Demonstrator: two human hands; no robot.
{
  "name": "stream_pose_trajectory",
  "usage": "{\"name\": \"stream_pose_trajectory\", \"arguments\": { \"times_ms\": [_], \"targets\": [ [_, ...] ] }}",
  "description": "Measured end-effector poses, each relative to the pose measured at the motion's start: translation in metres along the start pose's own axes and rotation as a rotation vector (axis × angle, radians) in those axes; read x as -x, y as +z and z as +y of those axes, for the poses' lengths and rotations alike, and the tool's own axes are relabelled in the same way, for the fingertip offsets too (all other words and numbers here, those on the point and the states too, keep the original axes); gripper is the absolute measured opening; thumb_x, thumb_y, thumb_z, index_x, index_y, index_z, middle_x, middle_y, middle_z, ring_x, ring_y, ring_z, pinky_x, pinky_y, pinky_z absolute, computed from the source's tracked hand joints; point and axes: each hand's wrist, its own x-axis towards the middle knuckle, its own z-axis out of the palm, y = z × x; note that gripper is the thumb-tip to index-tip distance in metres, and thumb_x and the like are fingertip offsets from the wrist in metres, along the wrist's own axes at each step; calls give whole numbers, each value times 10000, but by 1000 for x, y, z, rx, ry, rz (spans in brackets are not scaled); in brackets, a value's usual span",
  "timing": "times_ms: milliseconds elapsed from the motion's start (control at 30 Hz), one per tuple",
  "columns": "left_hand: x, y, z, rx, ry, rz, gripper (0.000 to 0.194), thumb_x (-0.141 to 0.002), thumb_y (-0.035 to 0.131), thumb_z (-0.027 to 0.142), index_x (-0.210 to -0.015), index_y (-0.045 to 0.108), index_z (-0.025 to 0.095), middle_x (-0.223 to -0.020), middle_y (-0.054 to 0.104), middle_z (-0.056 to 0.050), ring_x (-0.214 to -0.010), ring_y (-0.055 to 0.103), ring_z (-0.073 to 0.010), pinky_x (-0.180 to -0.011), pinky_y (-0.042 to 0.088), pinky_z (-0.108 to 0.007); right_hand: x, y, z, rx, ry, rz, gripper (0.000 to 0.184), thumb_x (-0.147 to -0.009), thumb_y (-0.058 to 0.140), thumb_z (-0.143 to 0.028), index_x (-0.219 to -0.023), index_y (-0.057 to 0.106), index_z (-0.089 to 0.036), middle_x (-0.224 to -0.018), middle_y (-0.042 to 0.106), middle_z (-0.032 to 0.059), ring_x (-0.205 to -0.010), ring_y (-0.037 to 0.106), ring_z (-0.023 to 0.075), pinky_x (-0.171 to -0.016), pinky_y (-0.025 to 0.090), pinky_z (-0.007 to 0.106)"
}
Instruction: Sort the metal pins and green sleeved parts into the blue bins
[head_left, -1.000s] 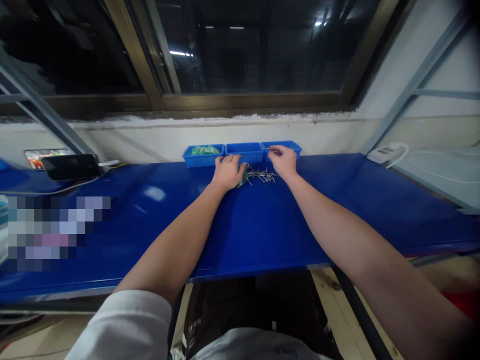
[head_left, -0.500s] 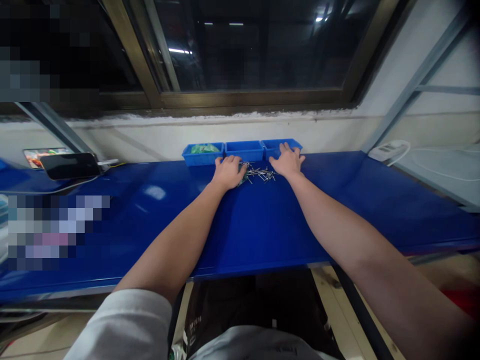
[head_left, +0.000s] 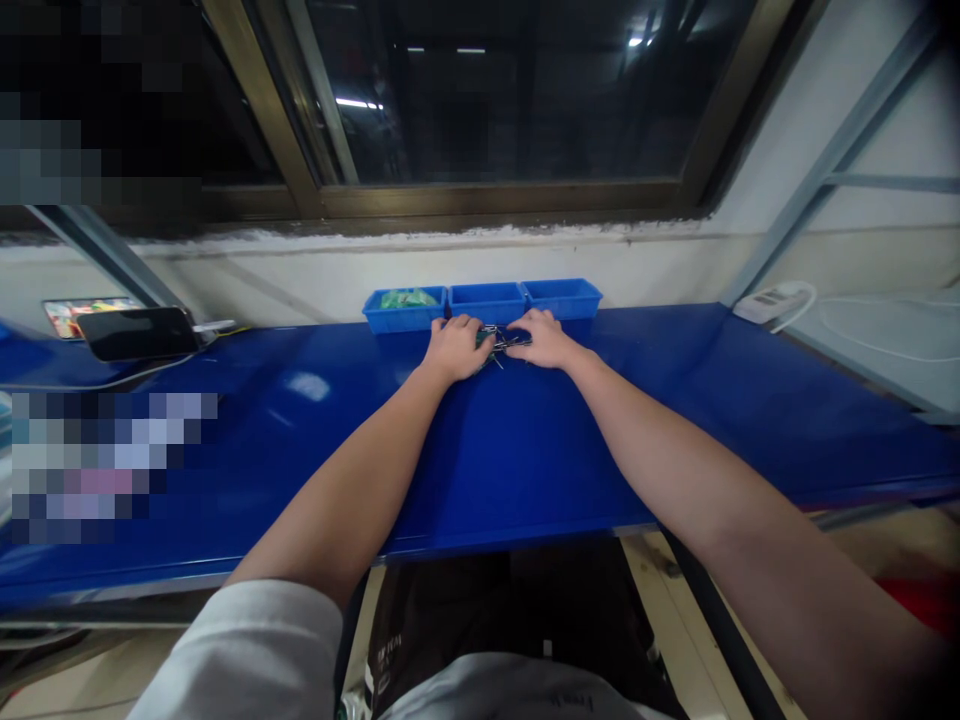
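Loose thin metal pins, maybe rivets or nails [head_left: 513,342], lie in a small pile on the blue table, between my hands. My left hand [head_left: 451,347] is at the pile's left side, fingers curved and apart. A small dark green thing [head_left: 486,339] shows between its thumb and fingers; its kind and whether it is gripped are unclear. From the right, my right hand [head_left: 547,340] reaches over the pile with thumb and fingers apart, covering part of it. Just behind the hands stand a left blue bin [head_left: 405,318] with a green packet [head_left: 409,298], a middle blue bin [head_left: 487,300] and a right blue bin [head_left: 562,300].
The blue table [head_left: 510,450] runs up to a wall below a window [head_left: 502,195]. At the left, a phone [head_left: 139,333] leans beside a second screen [head_left: 64,317], with a cable. A white power strip [head_left: 772,302] lies by the right metal post [head_left: 810,200].
My right hand has moved left and slightly down, from the front of the right bin to the pins. My left hand has stayed in place.
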Motion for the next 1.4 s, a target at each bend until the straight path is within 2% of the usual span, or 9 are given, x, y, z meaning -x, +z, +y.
{"name": "stream_pose_trajectory", "arguments": {
  "times_ms": [167, 367, 500, 667, 800, 967, 1133, 1300, 1400],
  "targets": [
    [0, 1, -1, 2, 15, -43, 446, -971, 407, 467, -1188, 642, 157, -1230, 663, -149, -1181, 577, -315, -1033, 335, -490, -2, 7, 2, -12, -33, -38, 336, -831, 680, -401, -1114, 755, -238, -1110, 638, 112, -1105, 539, 307, -981, 425, 478],
    [0, 4, -2, 20, 49, -84, 478, -982, 383, 486, -1224, 634, 159, -1262, 661, -144, -1222, 566, -303, -1064, 332, -477, -3, 4, 3, -57, -102, -9, 208, -863, 671, -290, -1002, 789, -190, -971, 689, 97, -900, 629, 214, -898, 482, 371],
    [-1, 3, -2, 31, 48, -99, 492, -981, 382, 501, -1241, 628, 162, -1281, 655, -140, -1233, 564, -299, -1085, 320, -480, -3, 3, 3, -95, -153, 31, 164, -860, 678, -256, -958, 802, -213, -923, 724, 70, -852, 654, 198, -856, 495, 344],
    [0, 1, -1, 34, 48, -104, 490, -982, 378, 498, -1245, 626, 167, -1289, 652, -135, -1229, 561, -302, -1079, 328, -485, -3, 1, 2, -144, -172, 65, 144, -855, 673, -225, -912, 805, -218, -950, 757, 63, -888, 676, 204, -877, 493, 348],
    [0, -1, -1, 45, 67, -86, 462, -980, 392, 478, -1227, 631, 170, -1263, 663, -130, -1204, 574, -298, -1065, 337, -483, -1, -1, 1, -187, -119, 110, 140, -844, 652, -223, -854, 789, -197, -898, 761, 58, -853, 674, 206, -836, 484, 338],
    [1, -5, 2, 69, 103, -20, 403, -972, 445, 407, -1257, 604, 169, -1259, 670, -125, -1186, 588, -285, -1046, 345, -457, -1, -1, 0, -207, -45, 189, 283, -905, 554, -330, -747, 731, -176, -745, 714, 44, -719, 609, 183, -727, 440, 315],
    [-1, -7, 2, 74, 181, 7, 333, -1005, 411, 346, -1202, 633, 195, -1194, 706, -101, -1155, 611, -261, -1008, 356, -422, -2, -4, -5, -227, -58, 168, 393, -936, 499, -406, -665, 667, -177, -665, 663, 26, -669, 563, 165, -679, 396, 299],
    [-2, -8, 2, 41, 196, 25, 346, -1026, 355, 306, -1098, 675, 197, -1097, 729, -94, -1070, 640, -249, -972, 369, -414, -2, -3, -8, -300, -59, 157, 407, -926, 507, -435, -647, 652, -178, -640, 652, 36, -650, 571, 174, -674, 402, 314],
    [-2, -8, 3, 18, 180, 33, 339, -1019, 361, 281, -1088, 679, 186, -1078, 732, -100, -1057, 643, -252, -970, 371, -416, -2, -1, -9, -414, -60, 195, 281, -871, 591, -396, -737, 693, -171, -715, 694, 46, -695, 603, 179, -710, 445, 322]
  ]
}}
